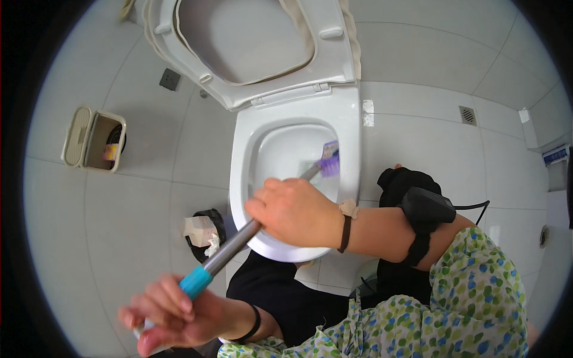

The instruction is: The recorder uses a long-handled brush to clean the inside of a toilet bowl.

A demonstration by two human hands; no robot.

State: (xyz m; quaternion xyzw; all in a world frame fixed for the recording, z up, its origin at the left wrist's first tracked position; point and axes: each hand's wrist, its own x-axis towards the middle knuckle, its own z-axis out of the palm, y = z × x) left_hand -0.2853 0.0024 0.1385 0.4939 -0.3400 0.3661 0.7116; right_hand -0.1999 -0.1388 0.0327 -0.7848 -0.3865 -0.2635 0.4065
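Note:
A long-handled toilet brush slants across the view, its silver pole [233, 247] running from a turquoise grip section [196, 281] down to a purple brush head [330, 166]. That head rests against the inner right wall of a white toilet bowl [280, 149]. My right hand [298, 210] is wrapped round the upper pole over the bowl's front. Lower left, my left hand [173, 313] holds the handle's end just past the turquoise part, its fingers curled loosely. The toilet's seat [325, 56], with a cream cover, stands raised.
A small lidded bin [121, 149], its lid tipped aside, stands at the left. A black-lined wastebasket [219, 222] with paper in it sits left of the toilet's front. A floor drain [468, 116] is at the right. My black-clad legs [286, 289] are below the bowl.

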